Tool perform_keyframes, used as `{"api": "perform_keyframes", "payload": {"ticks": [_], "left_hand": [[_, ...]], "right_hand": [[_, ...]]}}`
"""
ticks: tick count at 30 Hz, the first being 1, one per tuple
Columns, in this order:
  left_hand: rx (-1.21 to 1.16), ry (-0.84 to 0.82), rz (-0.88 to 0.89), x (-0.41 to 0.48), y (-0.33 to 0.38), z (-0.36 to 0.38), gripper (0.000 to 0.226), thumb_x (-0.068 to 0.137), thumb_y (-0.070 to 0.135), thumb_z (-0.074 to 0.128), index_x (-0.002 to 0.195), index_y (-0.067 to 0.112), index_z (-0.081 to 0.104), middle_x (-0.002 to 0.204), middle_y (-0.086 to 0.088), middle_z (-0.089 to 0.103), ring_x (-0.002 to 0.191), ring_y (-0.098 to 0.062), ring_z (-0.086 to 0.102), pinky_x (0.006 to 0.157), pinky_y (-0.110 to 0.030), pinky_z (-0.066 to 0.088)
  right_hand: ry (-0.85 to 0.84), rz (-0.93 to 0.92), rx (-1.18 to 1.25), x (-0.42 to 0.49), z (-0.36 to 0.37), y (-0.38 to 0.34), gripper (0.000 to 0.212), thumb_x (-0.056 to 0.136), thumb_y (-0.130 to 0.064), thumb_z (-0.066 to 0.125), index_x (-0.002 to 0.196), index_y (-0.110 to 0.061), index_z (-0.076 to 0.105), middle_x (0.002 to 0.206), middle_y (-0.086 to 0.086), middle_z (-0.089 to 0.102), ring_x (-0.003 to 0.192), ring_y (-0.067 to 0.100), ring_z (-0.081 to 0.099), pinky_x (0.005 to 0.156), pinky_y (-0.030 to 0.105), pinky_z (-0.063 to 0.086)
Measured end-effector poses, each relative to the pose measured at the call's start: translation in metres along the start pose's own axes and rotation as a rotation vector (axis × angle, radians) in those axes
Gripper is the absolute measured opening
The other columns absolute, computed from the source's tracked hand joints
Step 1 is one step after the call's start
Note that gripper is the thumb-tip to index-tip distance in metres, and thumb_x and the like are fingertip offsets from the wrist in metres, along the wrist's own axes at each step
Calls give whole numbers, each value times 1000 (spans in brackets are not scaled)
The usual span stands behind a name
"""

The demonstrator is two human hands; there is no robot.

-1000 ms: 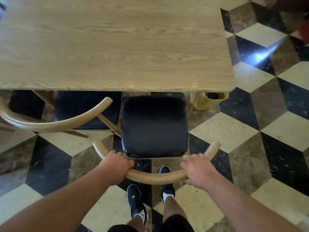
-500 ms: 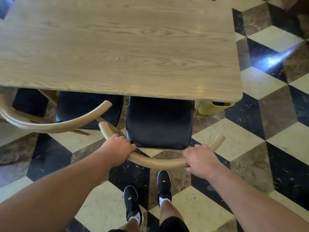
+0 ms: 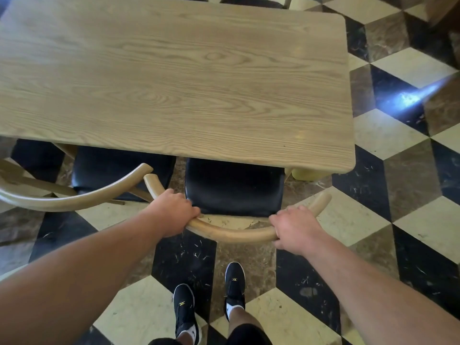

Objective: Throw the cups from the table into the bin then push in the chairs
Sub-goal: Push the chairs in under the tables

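Observation:
A wooden chair (image 3: pixel 234 188) with a black seat stands partly under the light wooden table (image 3: pixel 174 78). My left hand (image 3: pixel 174 212) grips the left side of its curved back rail (image 3: pixel 231 234). My right hand (image 3: pixel 296 230) grips the right side of that rail. The far half of the seat is hidden beneath the tabletop. No cups show on the table. A yellow bin (image 3: pixel 307 174) peeks out under the table's near right corner, mostly hidden.
A second chair (image 3: pixel 74 195) of the same kind stands to the left, its curved rail nearly touching the one I hold. Another chair back (image 3: pixel 254 0) shows beyond the table's far edge. My feet (image 3: pixel 209 302) stand on a chequered marble floor.
The chair has slid forward under the table with both hands on its rail. More of the black seat is now hidden, and I have stepped closer.

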State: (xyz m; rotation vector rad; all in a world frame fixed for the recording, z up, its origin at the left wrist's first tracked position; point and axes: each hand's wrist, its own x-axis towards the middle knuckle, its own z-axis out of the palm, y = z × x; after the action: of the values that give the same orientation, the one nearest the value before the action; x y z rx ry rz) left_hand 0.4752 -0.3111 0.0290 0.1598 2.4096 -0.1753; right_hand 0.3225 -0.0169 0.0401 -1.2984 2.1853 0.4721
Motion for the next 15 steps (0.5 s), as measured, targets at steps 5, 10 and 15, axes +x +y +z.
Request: {"api": "perform_keyframes", "payload": {"ticks": [5, 10, 15], "left_hand": [[0, -13, 16, 1, -2, 7, 48, 93, 41, 68, 138, 38, 52, 120, 5, 66, 112, -23, 60, 88, -45, 40], [-50, 94, -13, -6, -9, 18, 45, 92, 39, 65, 136, 33, 57, 127, 4, 62, 121, -23, 54, 103, -44, 40], [-65, 307, -175, -40, -62, 45, 73, 97, 32, 59, 163, 27, 29, 172, -7, 20, 158, -30, 16, 129, -53, 7]], "right_hand": [[-3, 7, -5, 1, 3, -4, 35, 88, -59, 70, 103, -30, 57, 100, -7, 64, 96, 21, 57, 89, 45, 42], [-42, 34, 10, 0, -2, -9, 38, 88, -57, 69, 111, -29, 59, 109, -5, 66, 103, 22, 59, 97, 44, 43], [-118, 60, 41, 6, -16, -36, 64, 82, -78, 57, 122, -28, 54, 112, -3, 60, 105, 24, 56, 97, 47, 44]]}}
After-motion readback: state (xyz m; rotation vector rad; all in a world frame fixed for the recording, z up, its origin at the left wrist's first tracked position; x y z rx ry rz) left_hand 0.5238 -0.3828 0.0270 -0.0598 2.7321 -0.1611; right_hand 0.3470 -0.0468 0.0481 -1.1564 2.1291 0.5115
